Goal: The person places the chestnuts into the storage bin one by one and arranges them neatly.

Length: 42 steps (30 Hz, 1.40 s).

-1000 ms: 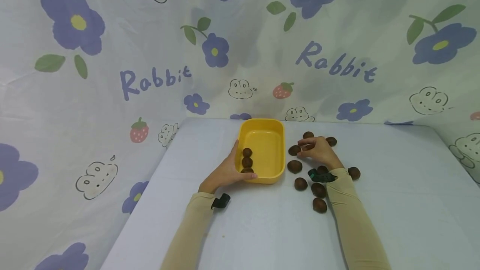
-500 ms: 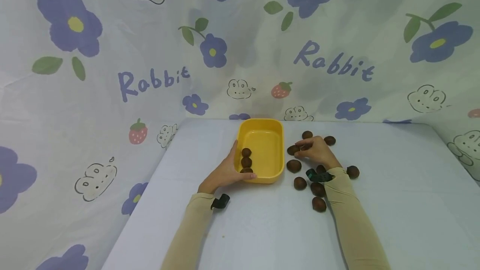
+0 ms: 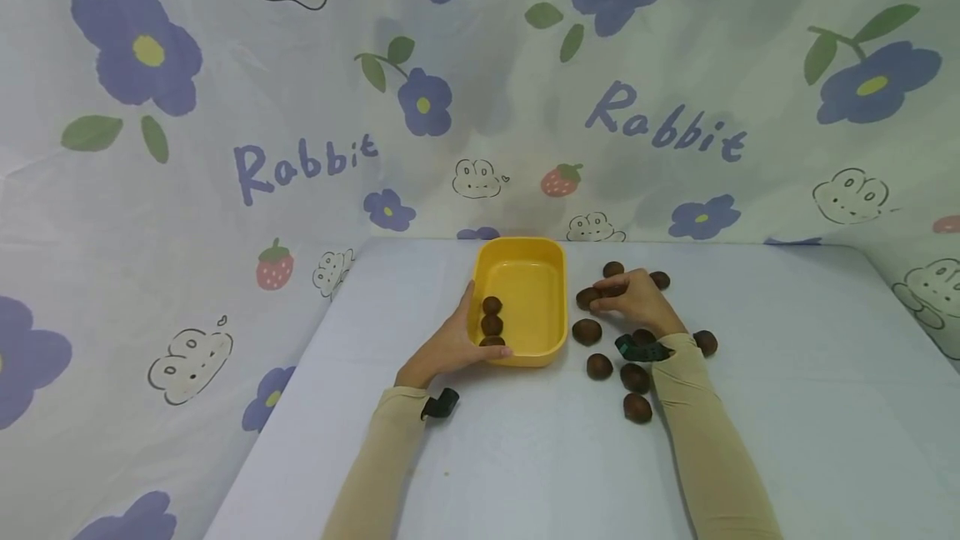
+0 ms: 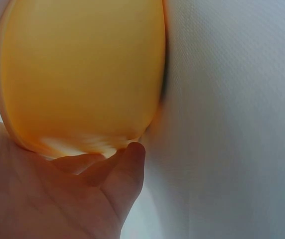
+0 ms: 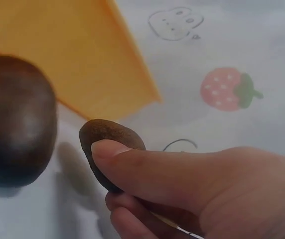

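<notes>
A yellow plastic box [image 3: 528, 350] stands at the back middle of the table, with several chestnuts [image 3: 492, 325] lined up along its inner left side. My left hand [image 3: 453, 342] grips its near left corner, thumb over the front rim; the left wrist view shows curled fingers against the yellow wall [image 4: 82, 74]. To the right of the box, my right hand [image 3: 637, 300] pinches a chestnut [image 5: 105, 132] between thumb and fingers. Another chestnut [image 3: 615, 291] lies partly hidden under that hand. In the right wrist view, a large chestnut [image 5: 15, 122] appears close to the camera.
Several loose chestnuts [image 3: 599, 367] lie around my right hand and forearm, one [image 3: 705, 343] to the right of the wrist and another [image 3: 613, 270] farther back. A white curtain [image 3: 517, 107] printed with flowers and rabbits hangs behind the white table [image 3: 510, 457].
My right fingers have closed on the chestnut beside them, which has shifted very slightly. My left hand and the box stay in place; the head view has drifted a little.
</notes>
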{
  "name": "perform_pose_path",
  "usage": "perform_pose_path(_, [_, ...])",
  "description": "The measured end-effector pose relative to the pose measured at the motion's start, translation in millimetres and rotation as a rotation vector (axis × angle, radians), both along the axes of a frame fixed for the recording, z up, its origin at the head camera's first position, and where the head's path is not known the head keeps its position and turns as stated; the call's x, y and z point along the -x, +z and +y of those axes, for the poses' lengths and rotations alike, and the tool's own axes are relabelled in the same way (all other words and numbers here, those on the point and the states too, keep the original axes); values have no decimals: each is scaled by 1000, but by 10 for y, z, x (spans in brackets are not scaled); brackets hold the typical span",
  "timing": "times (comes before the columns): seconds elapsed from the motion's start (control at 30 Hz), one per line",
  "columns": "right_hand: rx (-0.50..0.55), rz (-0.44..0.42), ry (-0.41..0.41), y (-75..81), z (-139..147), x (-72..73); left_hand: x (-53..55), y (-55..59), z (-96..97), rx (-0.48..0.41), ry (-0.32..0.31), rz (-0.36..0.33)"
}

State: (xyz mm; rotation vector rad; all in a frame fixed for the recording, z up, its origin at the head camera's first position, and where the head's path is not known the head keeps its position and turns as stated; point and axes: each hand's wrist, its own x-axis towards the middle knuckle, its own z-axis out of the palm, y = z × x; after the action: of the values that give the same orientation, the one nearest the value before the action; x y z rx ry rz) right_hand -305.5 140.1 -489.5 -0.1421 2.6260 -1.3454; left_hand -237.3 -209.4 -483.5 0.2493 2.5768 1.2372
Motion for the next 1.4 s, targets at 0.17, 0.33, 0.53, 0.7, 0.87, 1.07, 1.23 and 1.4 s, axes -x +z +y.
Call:
perform_pose_path(0.17, [44, -9, 5, 91, -1, -23, -11, 8, -7, 11, 7, -9])
perform_pose_path(0.33, [74, -10, 4, 193, -24, -45, -17, 13, -12, 12, 2, -9])
perform_pose_path(0.53, [86, 24, 17, 321, -89, -73, -17, 7, -15, 9, -3, -10])
perform_pose_path(0.7, [94, 32, 24, 434, -146, -120, -11, -7, -23, 9, 1, -16])
perform_pose_path(0.87, [123, 19, 25, 544, -208, -181, -10, -12, -23, 9, 6, -19])
perform_pose_path(1.07, [140, 28, 45, 641, -319, -253, -16, 3, -12, 15, 9, -17])
perform_pose_path(1.23, [137, 44, 57, 678, -426, -297, 3, -10, -14, 6, -1, -4])
perform_pose_path(1.4, [146, 51, 87, 693, -518, -341, 18, -18, -16, -12, -10, 4])
